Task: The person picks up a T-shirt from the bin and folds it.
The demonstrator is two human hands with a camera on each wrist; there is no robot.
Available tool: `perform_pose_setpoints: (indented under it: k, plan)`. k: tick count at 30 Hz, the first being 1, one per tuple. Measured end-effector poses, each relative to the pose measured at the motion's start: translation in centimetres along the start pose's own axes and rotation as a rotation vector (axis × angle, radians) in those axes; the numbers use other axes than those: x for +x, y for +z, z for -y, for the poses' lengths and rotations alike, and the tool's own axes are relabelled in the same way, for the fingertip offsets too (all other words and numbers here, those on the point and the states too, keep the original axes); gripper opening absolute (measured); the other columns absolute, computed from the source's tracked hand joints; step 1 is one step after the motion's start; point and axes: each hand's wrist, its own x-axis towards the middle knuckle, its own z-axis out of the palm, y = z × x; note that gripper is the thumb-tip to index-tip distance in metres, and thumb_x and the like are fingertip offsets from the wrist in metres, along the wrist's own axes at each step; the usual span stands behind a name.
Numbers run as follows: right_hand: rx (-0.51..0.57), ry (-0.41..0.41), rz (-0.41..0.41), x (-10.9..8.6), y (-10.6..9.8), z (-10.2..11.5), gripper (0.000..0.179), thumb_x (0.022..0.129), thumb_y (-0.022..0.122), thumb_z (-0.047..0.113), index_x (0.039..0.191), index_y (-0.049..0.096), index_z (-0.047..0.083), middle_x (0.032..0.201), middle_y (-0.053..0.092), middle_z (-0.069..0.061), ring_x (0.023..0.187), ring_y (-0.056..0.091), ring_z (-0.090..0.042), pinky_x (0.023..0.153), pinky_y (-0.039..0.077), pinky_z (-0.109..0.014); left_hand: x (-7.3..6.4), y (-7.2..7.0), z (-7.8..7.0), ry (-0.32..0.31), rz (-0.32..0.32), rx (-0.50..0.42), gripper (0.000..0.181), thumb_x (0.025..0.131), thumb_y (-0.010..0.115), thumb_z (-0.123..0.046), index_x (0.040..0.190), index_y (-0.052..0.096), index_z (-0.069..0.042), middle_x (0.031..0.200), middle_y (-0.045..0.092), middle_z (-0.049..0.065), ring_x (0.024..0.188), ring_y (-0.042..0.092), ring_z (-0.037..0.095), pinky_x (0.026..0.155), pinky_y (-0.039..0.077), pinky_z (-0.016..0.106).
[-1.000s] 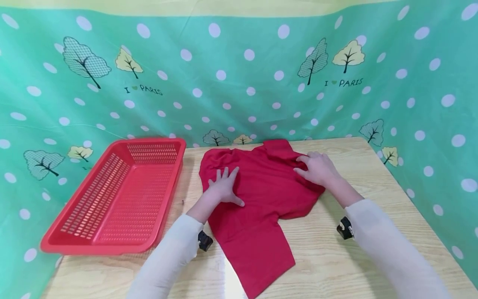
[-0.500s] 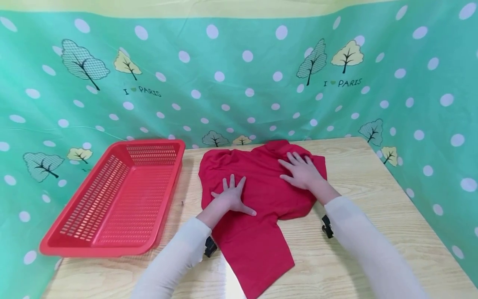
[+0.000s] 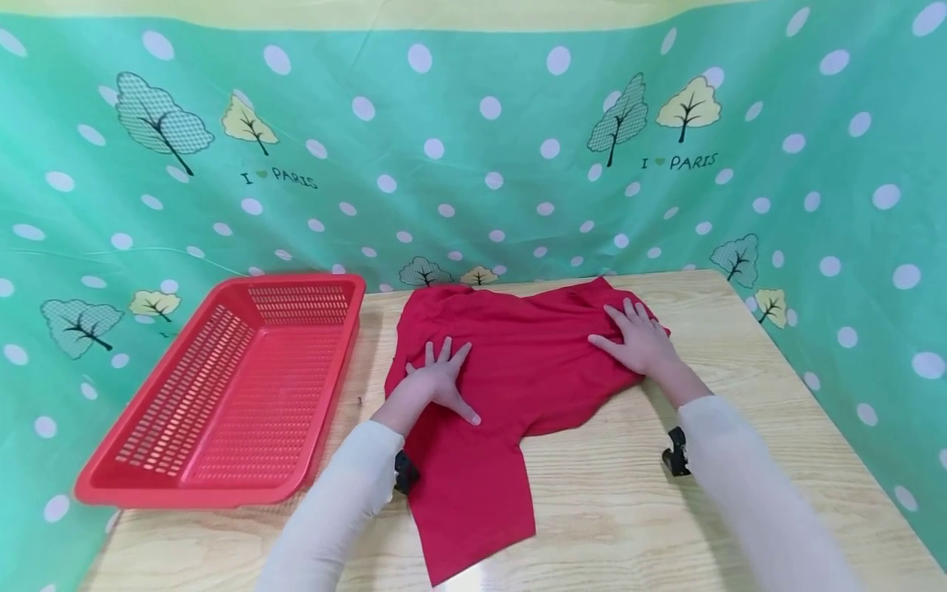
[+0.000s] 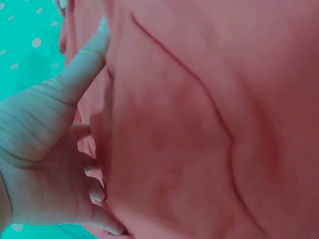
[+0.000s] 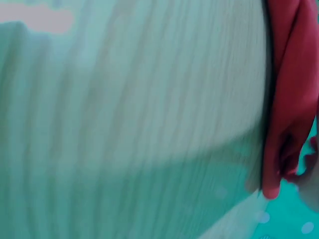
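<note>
A red short-sleeved garment (image 3: 518,353) lies spread and wrinkled on the wooden table, one sleeve (image 3: 473,510) pointing toward the front edge. On its left part rests my left hand (image 3: 438,382), fingers spread and thumb out to the right. In the left wrist view the fingertips of that left hand (image 4: 45,134) touch the cloth. Toward the garment's right end my right hand (image 3: 639,339) lies palm down with fingers spread on the fabric. The right wrist view shows mostly tabletop, with the garment's folded edge (image 5: 294,89) and a sliver of the right hand (image 5: 309,186) at its right side.
A red plastic basket (image 3: 325,427) with slotted walls stands to the left of the garment. Behind the table (image 3: 614,501) hangs a green polka-dot cloth (image 3: 459,148), which also runs down both sides. A small black device (image 3: 676,454) is worn at each wrist.
My right hand moved left across the fabric, then back right, and the garment's right end now reaches farther right. The front sleeve has shifted left. My left hand stays on the left part.
</note>
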Motion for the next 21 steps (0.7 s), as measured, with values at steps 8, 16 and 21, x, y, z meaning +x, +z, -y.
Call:
perform_pose_setpoints:
  k: [8, 16, 21]
  plan:
    - [0.015, -0.068, -0.079, -0.7, -0.4, -1.8, 0.061, 0.097, 0.043, 0.043, 0.144, 0.033, 0.005, 0.151, 0.016, -0.03, 0.14, 0.013, -0.048, 0.11, 0.018, -0.061, -0.2, -0.8, 0.1, 0.082, -0.057, -0.097, 0.113, 0.067, 0.08, -0.048, 0.151, 0.008, -0.028, 0.159, -0.001, 0.012, 0.144, -0.009, 0.04, 0.105, 0.005, 0.072]
    - [-0.005, 0.022, 0.068, -1.2, -0.3, -2.4, 0.076, 0.094, 0.038, 0.056, 0.147, 0.026, 0.003, 0.15, 0.014, -0.033, 0.136, 0.017, -0.051, 0.104, 0.028, -0.063, -0.1, 0.1, 1.9, 0.006, -0.039, -0.088, 0.111, 0.065, 0.079, -0.052, 0.151, 0.014, -0.025, 0.159, 0.001, 0.006, 0.143, -0.006, 0.043, 0.106, 0.01, 0.07]
    - [0.147, 0.031, 0.042, -1.7, -1.1, -3.4, 0.079, 0.097, 0.033, 0.054, 0.148, 0.015, -0.003, 0.149, 0.012, -0.036, 0.136, 0.016, -0.053, 0.108, 0.021, -0.063, -0.4, -0.1, 2.3, 0.002, -0.047, -0.089, 0.112, 0.066, 0.078, -0.052, 0.152, 0.011, -0.023, 0.159, -0.001, 0.009, 0.143, -0.007, 0.044, 0.105, 0.01, 0.072]
